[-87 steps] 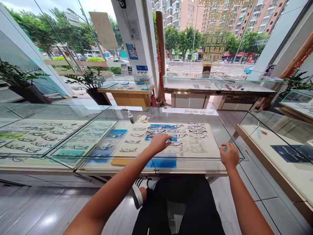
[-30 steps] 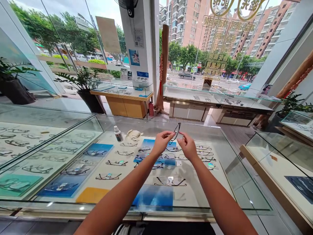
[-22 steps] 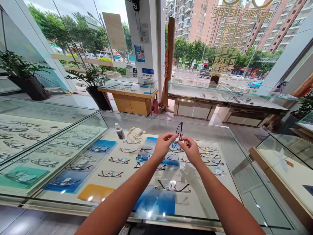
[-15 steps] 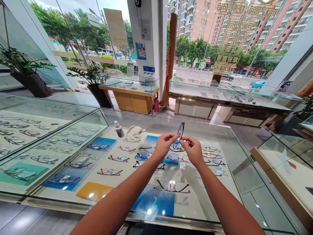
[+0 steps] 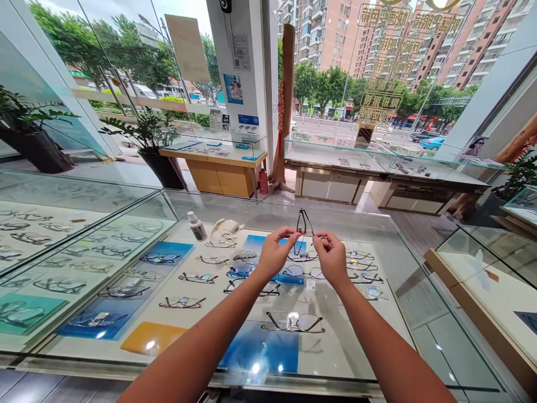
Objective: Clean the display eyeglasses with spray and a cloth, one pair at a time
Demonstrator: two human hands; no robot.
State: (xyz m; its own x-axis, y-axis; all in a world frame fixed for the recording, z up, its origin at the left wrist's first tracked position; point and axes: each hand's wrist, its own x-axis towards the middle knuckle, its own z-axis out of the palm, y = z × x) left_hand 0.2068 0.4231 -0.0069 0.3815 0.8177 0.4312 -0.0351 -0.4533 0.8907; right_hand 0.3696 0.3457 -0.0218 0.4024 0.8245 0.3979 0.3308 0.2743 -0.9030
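Between my hands, above the glass display case (image 5: 348,358), is a pair of dark-framed eyeglasses (image 5: 302,221) with its temples pointing up. My left hand (image 5: 277,250) pinches the frame on its left side. My right hand (image 5: 331,256) grips it from the right with thumb and fingers closed. Parts of the frame are hidden behind the fingers. Below my hands, other eyeglasses lie in rows in the case, and one pair of glasses (image 5: 293,322) rests nearest to me, apart from the rest.
A spray bottle (image 5: 196,226) and a pale cloth (image 5: 225,228) stand left of my hands. A yellow cloth (image 5: 153,337) lies front left. More display cases (image 5: 457,274) stand on the right, and a wooden cabinet (image 5: 218,172) stands beyond, beside a fire extinguisher (image 5: 263,182).
The eyeglasses have turned, so their temples now show spread apart at the top. My hands have moved slightly apart. The whole view has shifted a little.
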